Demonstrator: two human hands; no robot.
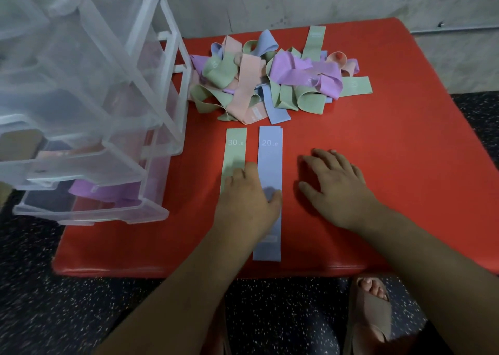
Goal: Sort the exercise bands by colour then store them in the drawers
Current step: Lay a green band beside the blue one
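Observation:
A green band [235,152] marked 30 LB and a blue band [270,165] marked 20 LB lie flat side by side on the red mat [391,165]. My left hand [247,200] rests across both, fingers on the green one and thumb on the blue one. My right hand [334,184] lies flat and open on the mat, right of the blue band. Behind them sits a tangled pile of bands [270,79] in green, pink, purple and blue. A clear plastic drawer unit [89,106] stands at the left; its lowest drawer [91,206] is pulled out and holds purple bands [105,191].
The mat's front edge [216,271] is just under my forearms. A drawer higher up [67,163] is also pulled out, with something pink inside. Dark speckled floor surrounds the mat, and a sandalled foot [371,308] shows below. A grey wall stands behind.

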